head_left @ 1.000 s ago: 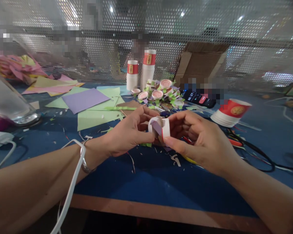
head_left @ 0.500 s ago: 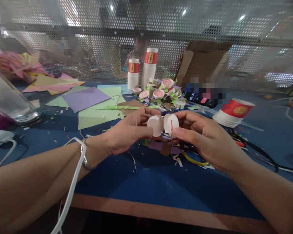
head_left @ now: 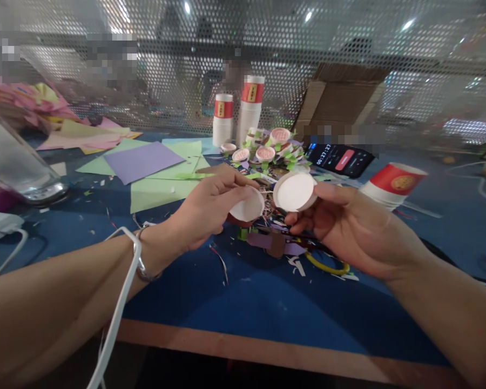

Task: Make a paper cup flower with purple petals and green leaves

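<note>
My left hand (head_left: 204, 208) pinches a round white paper cup bottom (head_left: 249, 206) between thumb and fingers. In my right hand (head_left: 350, 227) is a second white paper cup bottom (head_left: 295, 192), its flat face and low rim turned toward me. A small gap lies between the two pieces, with a thin pale strand seeming to cross it. Below them on the table are a purple paper strip (head_left: 259, 241) with a brown piece across it, and a yellow ring (head_left: 328, 268). Paper scraps lie around these.
Decorated cup bottoms (head_left: 266, 154) are heaped beyond my hands, before two stacks of paper cups (head_left: 249, 113). A phone (head_left: 344, 161) and a tilted red-and-white cup (head_left: 397, 181) stand right. Coloured paper sheets (head_left: 143, 161) and a clear glass (head_left: 24, 167) are left.
The right-hand piece has turned from edge-on to face me and risen slightly. My left hand has drawn its piece a little to the left, widening the gap.
</note>
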`<act>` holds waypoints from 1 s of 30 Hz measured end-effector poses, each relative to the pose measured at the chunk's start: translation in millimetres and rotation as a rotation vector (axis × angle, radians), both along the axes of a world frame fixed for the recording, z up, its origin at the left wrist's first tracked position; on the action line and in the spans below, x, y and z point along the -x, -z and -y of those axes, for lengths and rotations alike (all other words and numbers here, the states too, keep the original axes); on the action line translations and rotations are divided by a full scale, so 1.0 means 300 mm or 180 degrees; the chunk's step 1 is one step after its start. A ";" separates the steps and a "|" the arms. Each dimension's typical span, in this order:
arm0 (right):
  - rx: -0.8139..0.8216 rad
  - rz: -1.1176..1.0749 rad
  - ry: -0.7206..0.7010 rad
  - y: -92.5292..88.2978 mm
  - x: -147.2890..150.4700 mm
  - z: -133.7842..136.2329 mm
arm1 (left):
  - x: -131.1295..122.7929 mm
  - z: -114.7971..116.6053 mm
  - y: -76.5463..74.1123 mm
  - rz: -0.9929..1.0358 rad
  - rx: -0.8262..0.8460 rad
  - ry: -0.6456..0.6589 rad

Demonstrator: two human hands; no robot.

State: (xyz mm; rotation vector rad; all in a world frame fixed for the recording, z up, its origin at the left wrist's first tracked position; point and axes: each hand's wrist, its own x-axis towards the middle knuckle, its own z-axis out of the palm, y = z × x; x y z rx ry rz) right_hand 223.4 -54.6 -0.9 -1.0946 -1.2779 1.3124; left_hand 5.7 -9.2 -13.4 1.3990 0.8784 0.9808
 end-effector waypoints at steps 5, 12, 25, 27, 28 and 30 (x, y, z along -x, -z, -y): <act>0.0062 -0.0221 0.0003 0.003 0.003 -0.003 | 0.006 0.002 -0.013 -0.0131 0.0079 0.0038; 0.0325 -0.0505 0.0006 -0.008 0.013 -0.011 | 0.005 0.003 -0.010 -0.0146 0.0220 0.0093; 0.0222 0.0091 -0.0053 0.019 0.007 -0.005 | 0.000 0.008 -0.022 -0.0180 0.0060 0.0402; 0.0168 0.0205 -0.0040 0.016 0.007 -0.003 | 0.003 0.007 -0.020 -0.0254 -0.0013 0.0408; 0.0139 0.0261 -0.0030 0.015 0.007 -0.003 | 0.004 0.006 -0.019 -0.0277 -0.0039 0.0419; 0.0100 0.0361 -0.0012 0.014 0.006 -0.003 | 0.006 0.006 -0.013 -0.0275 -0.0062 0.0443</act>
